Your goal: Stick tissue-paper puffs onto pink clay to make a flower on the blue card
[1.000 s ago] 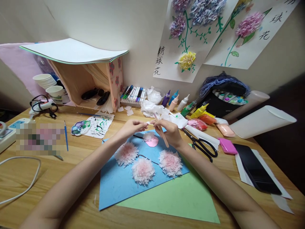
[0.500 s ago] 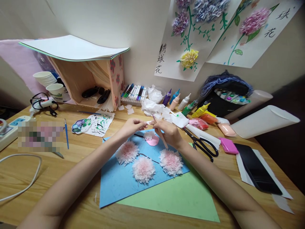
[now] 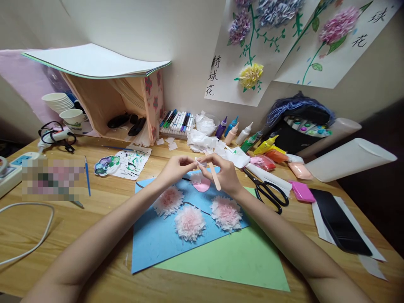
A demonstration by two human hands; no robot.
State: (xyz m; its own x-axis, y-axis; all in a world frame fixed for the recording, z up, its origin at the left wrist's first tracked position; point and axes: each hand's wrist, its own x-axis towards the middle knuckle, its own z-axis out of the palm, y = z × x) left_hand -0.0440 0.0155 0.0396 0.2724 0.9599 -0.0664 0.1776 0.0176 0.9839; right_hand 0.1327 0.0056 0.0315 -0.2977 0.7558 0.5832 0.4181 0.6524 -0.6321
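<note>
My left hand: thumb and fingertips pinched on a small white paper piece, over the far edge of the blue sheet.
My right hand: grasping the wooden stick, with my fingertips at the same paper piece, meeting those of my left.
Wooden stick: slanting down from my right fingers, its rounded near end free, above the blue sheet.
Pink patch: on the far part of the blue sheet, just nearer me than my fingers, with a white tuft on its far side.
Fluffy flowers: pink-centred and white-edged, one to the left, one in the middle and nearest me, one to the right.
Blue sheet: on the wooden table, overlapping the green sheet on the near right.
Scissors: black-handled, right of my right hand.
White paper heap: beyond my hands, left of the paint bottles.
Phone: far over to the right, lying on white paper.
Blue brush: well to the left, flat on the wood.
</note>
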